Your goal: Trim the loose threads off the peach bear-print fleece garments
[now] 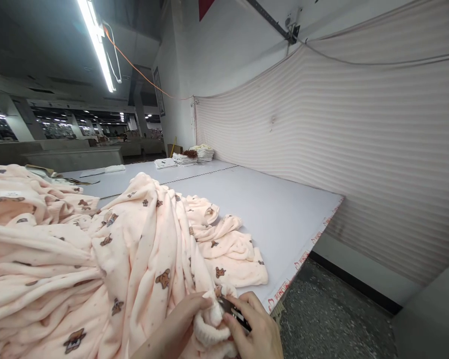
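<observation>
My left hand is closed on the gathered edge of a pale pink plush garment printed with small brown bears. Held in the fingers of my right hand is a pair of dark metal thread snips. Their tip points up and left, against the bunched edge beside my left fingertips. Folds of fabric hide the exact spot where the blades meet the cloth. The garment lies heaped in loose folds across the table's near left side.
A pale grey table reaches back along the wall, its right edge marked with red-printed tape. Stacks of folded white cloth sit at its far end. Striped fabric hangs at the right, above a speckled floor.
</observation>
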`<state>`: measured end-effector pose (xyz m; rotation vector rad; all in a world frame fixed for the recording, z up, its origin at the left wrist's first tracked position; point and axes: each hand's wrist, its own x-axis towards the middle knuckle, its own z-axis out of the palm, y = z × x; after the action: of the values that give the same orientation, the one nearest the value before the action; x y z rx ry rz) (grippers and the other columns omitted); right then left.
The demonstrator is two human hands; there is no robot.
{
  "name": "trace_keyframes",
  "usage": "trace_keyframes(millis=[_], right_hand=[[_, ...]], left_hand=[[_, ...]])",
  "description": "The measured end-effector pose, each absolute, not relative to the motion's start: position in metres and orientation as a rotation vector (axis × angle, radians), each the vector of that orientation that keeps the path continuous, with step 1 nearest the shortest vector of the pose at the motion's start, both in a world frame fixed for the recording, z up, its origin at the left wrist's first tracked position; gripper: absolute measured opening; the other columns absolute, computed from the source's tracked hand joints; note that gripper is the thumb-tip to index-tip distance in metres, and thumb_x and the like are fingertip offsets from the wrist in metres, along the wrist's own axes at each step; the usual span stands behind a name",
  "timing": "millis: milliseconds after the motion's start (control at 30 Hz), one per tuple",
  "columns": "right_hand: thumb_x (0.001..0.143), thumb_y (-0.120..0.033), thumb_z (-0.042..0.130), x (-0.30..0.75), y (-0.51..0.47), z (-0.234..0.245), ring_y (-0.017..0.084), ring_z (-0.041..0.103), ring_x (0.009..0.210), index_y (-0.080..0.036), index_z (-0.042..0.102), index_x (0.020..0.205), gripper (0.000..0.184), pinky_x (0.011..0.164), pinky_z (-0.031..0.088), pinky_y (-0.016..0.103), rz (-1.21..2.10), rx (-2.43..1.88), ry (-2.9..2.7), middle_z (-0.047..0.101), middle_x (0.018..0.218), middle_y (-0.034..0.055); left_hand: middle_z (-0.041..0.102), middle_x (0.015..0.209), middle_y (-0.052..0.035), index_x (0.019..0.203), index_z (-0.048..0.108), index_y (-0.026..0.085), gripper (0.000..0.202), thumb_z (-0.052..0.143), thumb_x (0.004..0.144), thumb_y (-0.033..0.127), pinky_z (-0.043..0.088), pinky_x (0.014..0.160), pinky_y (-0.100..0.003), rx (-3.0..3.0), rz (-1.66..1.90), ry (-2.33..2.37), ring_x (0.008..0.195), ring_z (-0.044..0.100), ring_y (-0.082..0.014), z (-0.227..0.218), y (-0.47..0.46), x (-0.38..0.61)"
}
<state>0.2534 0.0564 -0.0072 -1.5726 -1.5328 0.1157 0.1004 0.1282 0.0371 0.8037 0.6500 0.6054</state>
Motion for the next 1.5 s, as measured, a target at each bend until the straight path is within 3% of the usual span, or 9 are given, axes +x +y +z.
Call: trace_keyframes(millis=[433,600,733,800,1067,1167,1333,1400,1500], right_hand=[[0.083,-0.037,0.055,0.258,0.055,-0.003,0.018,0.065,0.073,-0.035,0.069,0.105,0.025,0.063,0.047,0.022,0.296,-1.535,-1.47,0.066,0.084,-0.0003],[0.077,-0.037,0.063,0.26,0.06,-0.011,0.02,0.064,0.082,-0.028,0.064,0.106,0.03,0.07,0.046,0.022,0.353,-1.555,-1.198,0.068,0.091,0.0006],[0.073,-0.021,0.058,0.264,0.059,-0.023,0.014,0.054,0.058,-0.023,0.06,0.075,0.004,0.056,0.04,0.02,0.455,-1.543,-1.336,0.057,0.062,-0.0054],[0.074,-0.022,0.057,0.267,0.054,-0.023,0.013,0.051,0.054,-0.023,0.055,0.066,0.008,0.052,0.037,0.02,0.445,-1.582,-1.376,0.053,0.058,-0.0056],[0.086,-0.037,0.053,0.26,0.04,0.004,0.018,0.064,0.074,-0.03,0.065,0.108,0.026,0.065,0.047,0.023,0.451,-1.472,-1.672,0.066,0.085,0.0024],[0.088,-0.041,0.048,0.268,0.053,-0.006,0.019,0.063,0.076,-0.027,0.068,0.093,0.025,0.066,0.046,0.024,0.387,-1.513,-1.437,0.065,0.081,0.0027],[0.071,-0.045,0.062,0.329,0.089,-0.038,0.029,0.059,0.087,-0.021,0.06,0.088,0.03,0.072,0.043,0.035,0.288,-1.802,-0.822,0.063,0.095,0.011],[0.069,-0.037,0.062,0.349,0.101,-0.05,0.027,0.061,0.079,-0.021,0.058,0.081,0.02,0.069,0.044,0.034,0.348,-1.777,-0.794,0.065,0.081,0.0076],[0.067,-0.033,0.06,0.356,0.108,-0.063,0.024,0.063,0.078,-0.02,0.056,0.077,0.017,0.071,0.045,0.032,0.438,-1.674,-0.765,0.067,0.077,0.0051]], left_hand=[[0.066,0.077,-0.0047,0.083,0.067,0.011,0.022,0.058,0.072,0.029,0.044,0.076,-0.029,0.898,0.52,0.697,0.078,0.058,-0.0195,0.042,0.13,0.096],[0.059,0.074,-0.0011,0.077,0.06,0.017,0.013,0.054,0.08,0.028,0.041,0.069,-0.027,1.732,0.585,0.949,0.075,0.056,-0.0185,0.032,0.126,0.092],[0.056,0.079,-0.0019,0.082,0.049,0.022,0.012,0.042,0.083,0.012,0.043,0.068,-0.026,2.315,0.995,1.082,0.074,0.056,-0.0175,0.011,0.122,0.08],[0.055,0.085,-0.0028,0.082,0.043,0.023,0.018,0.039,0.082,0.006,0.045,0.07,-0.024,2.43,1.184,0.994,0.078,0.057,-0.0163,0.004,0.122,0.074],[0.055,0.099,-0.0059,0.079,0.04,0.023,0.022,0.041,0.077,0.001,0.047,0.081,-0.025,2.537,1.309,0.834,0.095,0.057,-0.0173,0.003,0.121,0.074],[0.06,0.108,-0.0088,0.073,0.042,0.023,0.017,0.047,0.073,0.007,0.045,0.085,-0.03,2.508,1.079,0.867,0.105,0.056,-0.0228,0.014,0.119,0.079],[0.061,0.057,0.0002,0.058,0.052,0.023,0.014,0.052,0.072,0.027,0.034,0.05,-0.028,2.302,0.026,1.022,0.056,0.058,-0.0211,0.041,0.122,0.095],[0.065,0.064,-0.0051,0.064,0.06,0.022,0.018,0.053,0.073,0.036,0.033,0.052,-0.031,2.29,-0.027,1.045,0.06,0.06,-0.0268,0.044,0.127,0.107],[0.068,0.076,-0.0108,0.087,0.066,0.019,0.024,0.054,0.069,0.029,0.037,0.062,-0.036,2.244,0.074,1.037,0.076,0.062,-0.0333,0.032,0.135,0.129]])
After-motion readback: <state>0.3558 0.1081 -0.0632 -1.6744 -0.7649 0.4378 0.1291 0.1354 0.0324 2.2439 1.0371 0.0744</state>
